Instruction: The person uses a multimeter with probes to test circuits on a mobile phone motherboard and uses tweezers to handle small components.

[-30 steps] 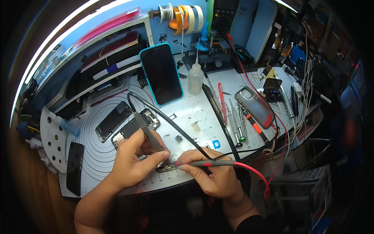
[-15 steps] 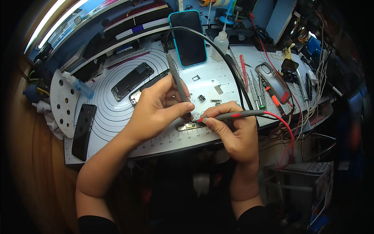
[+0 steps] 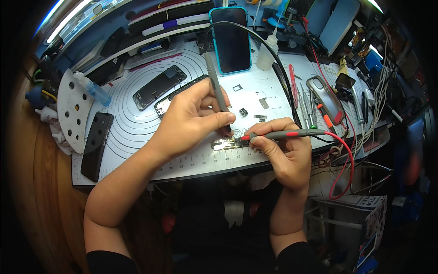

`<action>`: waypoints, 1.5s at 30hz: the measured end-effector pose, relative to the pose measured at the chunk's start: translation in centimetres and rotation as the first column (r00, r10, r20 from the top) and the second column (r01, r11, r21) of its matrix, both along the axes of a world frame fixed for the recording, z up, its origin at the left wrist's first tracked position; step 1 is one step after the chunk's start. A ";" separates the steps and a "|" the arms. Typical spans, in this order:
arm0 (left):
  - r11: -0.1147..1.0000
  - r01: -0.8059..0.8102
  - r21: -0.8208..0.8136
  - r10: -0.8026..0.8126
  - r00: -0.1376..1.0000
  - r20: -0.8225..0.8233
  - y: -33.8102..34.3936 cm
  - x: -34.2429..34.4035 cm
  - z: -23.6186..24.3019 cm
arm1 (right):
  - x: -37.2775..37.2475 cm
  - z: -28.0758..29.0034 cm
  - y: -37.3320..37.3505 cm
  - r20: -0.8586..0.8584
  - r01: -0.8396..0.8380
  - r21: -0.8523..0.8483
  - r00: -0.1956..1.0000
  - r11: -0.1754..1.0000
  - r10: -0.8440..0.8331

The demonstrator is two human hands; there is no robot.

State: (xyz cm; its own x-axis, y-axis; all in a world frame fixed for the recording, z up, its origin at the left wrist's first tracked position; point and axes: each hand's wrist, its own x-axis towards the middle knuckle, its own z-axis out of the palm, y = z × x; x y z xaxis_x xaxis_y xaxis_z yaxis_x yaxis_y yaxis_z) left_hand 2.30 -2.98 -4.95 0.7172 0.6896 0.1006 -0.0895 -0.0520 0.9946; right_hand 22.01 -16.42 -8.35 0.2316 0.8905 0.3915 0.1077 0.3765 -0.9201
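Note:
My left hand (image 3: 185, 121) is closed around a grey-and-black multimeter probe (image 3: 215, 84), held nearly upright with its tip low by the far edge of a small phone circuit board (image 3: 223, 144). From the right, my right hand (image 3: 285, 155) pinches a grey-and-red multimeter probe (image 3: 287, 134). That one lies almost level, its red end over the right part of the board. Whether either metal tip touches the board, I cannot tell. The board rests near the front edge of a white work mat (image 3: 191, 160). My right fingers cover its right end.
Beyond my hands stand a blue-cased phone (image 3: 230, 41) and a squeeze bottle (image 3: 268, 52). Opened phone parts (image 3: 159, 86) lie behind my left hand, a dark phone (image 3: 97, 146) further left. Screwdrivers (image 3: 305, 107) and a phone case (image 3: 325, 99) are at right. A red lead (image 3: 349, 169) loops beside my right wrist.
The view has shifted, so most things sit further right in the picture. More of the board's left part shows now. Both hands keep hold of their probes.

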 end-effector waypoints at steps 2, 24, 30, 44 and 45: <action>1.000 -0.006 0.002 0.006 1.000 -0.001 0.0 0.0 0.0 | -0.1 0.0 0.1 -0.001 0.001 0.014 1.000 1.000 -0.001; 1.000 0.007 0.025 -0.006 1.000 -0.029 -0.1 0.1 0.3 | -0.1 0.1 -0.1 0.054 0.004 -0.025 0.999 1.000 -0.003; 0.999 -0.004 0.051 0.004 1.000 -0.007 -0.2 -0.3 -0.2 | -0.2 0.1 0.2 0.098 -0.025 0.042 0.995 0.999 0.021; 0.997 0.001 0.078 0.003 0.999 -0.043 -0.4 -0.3 0.2 | 0.4 0.8 -0.6 0.258 -0.028 -0.053 0.965 0.998 0.041; 0.998 0.001 0.070 0.001 0.999 -0.040 -0.3 -0.3 0.1 | 0.4 0.9 -0.6 0.257 -0.029 -0.060 0.966 0.998 0.043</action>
State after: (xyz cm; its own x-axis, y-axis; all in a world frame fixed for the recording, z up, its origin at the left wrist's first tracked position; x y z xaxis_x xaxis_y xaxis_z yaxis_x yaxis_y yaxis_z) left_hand 1.95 -3.30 -4.81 0.7216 0.6818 0.1201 -0.0497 -0.1220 0.9913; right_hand 22.37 -16.99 -7.47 0.0968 0.9186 0.3833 0.3311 0.3334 -0.8827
